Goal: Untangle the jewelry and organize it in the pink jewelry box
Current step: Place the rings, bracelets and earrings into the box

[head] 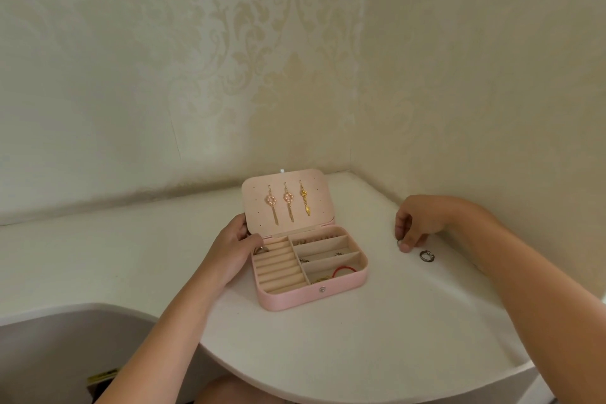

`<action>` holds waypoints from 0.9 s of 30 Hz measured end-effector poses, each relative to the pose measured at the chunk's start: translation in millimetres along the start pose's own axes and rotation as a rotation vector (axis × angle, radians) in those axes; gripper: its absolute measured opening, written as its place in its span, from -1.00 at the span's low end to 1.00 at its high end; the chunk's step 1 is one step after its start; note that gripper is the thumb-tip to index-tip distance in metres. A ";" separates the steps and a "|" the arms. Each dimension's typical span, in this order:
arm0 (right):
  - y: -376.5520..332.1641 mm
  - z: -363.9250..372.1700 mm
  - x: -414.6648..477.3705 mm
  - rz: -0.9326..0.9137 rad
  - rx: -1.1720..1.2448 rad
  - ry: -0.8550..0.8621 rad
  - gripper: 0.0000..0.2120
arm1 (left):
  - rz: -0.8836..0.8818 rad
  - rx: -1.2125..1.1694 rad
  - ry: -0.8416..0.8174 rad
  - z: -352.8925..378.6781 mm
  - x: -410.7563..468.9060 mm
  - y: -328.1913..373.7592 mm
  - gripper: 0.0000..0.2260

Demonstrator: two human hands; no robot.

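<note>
Right hand [414, 227] pinched a small silvery ring [399, 243] against the tabletop [377, 338] near its right back corner; a dark ring [427, 256] lay just beside, loose. Left hand [233, 249] gripped the left side of the open pink jewelry box [288, 300], thumb over the ring rolls [278, 267]. Three dangle earrings [288, 203] hung in the lid; a red band [344, 270] sat in the front right compartment. Risk: the tiny ring could slip from the pinch and roll off the curved front edge. White tabletop, cream damask wallpaper [229, 59] in the corner.
</note>
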State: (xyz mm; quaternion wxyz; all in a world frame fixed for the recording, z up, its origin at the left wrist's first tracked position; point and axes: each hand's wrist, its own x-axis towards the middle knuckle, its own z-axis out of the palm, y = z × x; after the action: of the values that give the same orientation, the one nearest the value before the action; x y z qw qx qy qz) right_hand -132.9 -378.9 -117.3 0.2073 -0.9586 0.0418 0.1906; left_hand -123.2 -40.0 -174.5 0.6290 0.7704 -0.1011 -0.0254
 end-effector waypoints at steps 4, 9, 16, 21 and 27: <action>-3.7 3.7 -5.1 -0.038 0.043 0.034 -0.77 | -0.005 -0.003 0.003 0.9 -1.6 2.2 -0.63; -29.5 7.8 -25.0 -0.251 0.264 0.183 -0.85 | -0.015 -0.008 -0.015 0.0 -2.6 2.2 -0.61; -109.4 15.0 -37.8 -0.500 0.190 0.337 -0.89 | -0.038 -0.038 -0.022 0.3 -4.6 6.1 -0.66; -138.2 49.9 -23.9 -0.581 -0.014 0.266 -0.83 | -0.032 -0.008 -0.012 -1.0 -4.5 4.8 -0.62; -150.2 67.3 -11.6 -0.631 0.015 0.257 -0.88 | -0.021 -0.008 -0.019 -1.1 -4.8 5.9 -0.64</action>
State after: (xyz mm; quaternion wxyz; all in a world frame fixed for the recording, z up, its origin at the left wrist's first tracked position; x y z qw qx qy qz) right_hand -143.2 -214.2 -112.1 0.2564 -0.9389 -0.2296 -0.0054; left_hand -128.5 -39.2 -169.0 0.6307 0.7687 -0.0991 -0.0397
